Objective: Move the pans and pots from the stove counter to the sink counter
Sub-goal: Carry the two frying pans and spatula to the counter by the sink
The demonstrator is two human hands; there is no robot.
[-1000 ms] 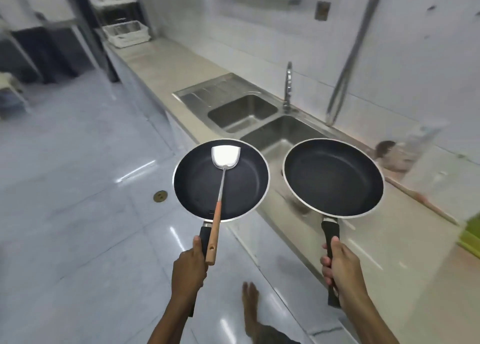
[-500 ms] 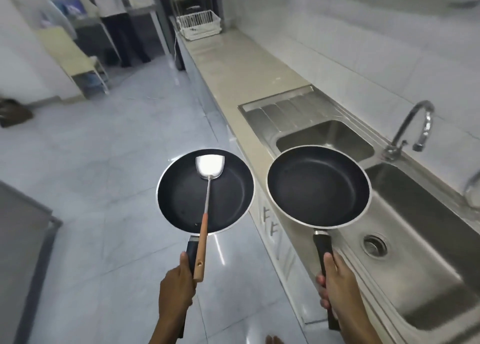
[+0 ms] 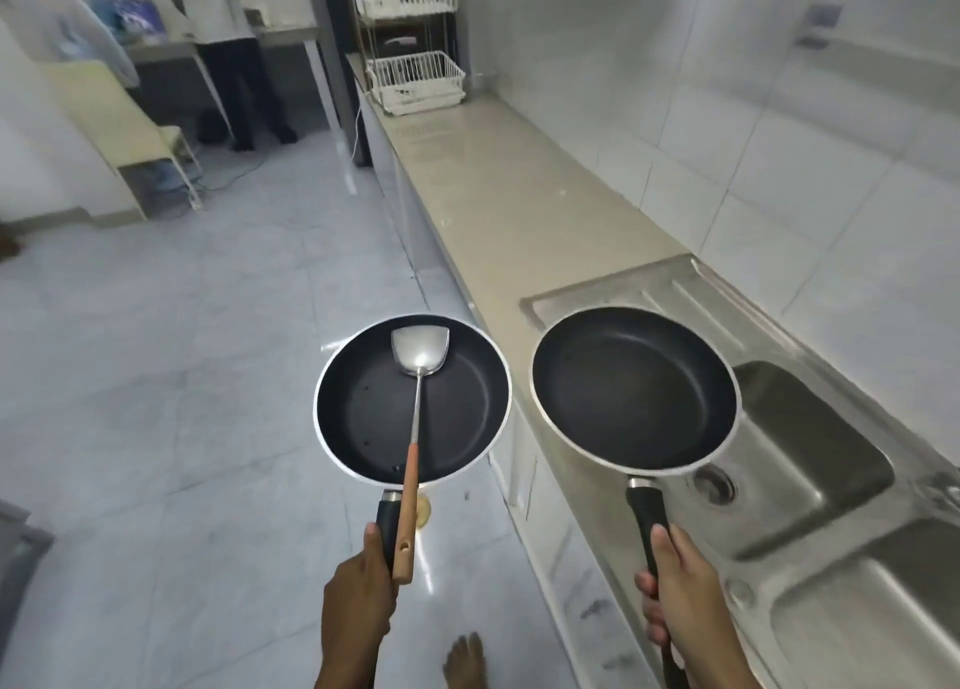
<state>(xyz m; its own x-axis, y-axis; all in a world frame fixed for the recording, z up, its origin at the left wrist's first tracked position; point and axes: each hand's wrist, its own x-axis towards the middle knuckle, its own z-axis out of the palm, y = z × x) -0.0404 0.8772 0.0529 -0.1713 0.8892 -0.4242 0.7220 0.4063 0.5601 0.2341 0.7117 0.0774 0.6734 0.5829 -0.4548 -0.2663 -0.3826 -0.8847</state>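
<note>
Both hands reach forward, thumbs on top. The left hand (image 3: pixel 358 589) has a closed grip around the small pan (image 3: pixel 413 400) handle with the spatula (image 3: pixel 415 418). The right hand (image 3: pixel 680 589) grips the big pan (image 3: pixel 634 392) handle tightly above the sink (image 3: pixel 810 449).

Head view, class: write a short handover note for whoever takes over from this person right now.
Left hand: grips the handle of the smaller black non-stick frying pan, held over the floor, with a steel wooden-handled spatula lying in it.
Right hand: grips the larger black frying pan, held above the steel sink's drainboard.
Done: both pans carried to the sink counter.
Left: set both down.
</note>
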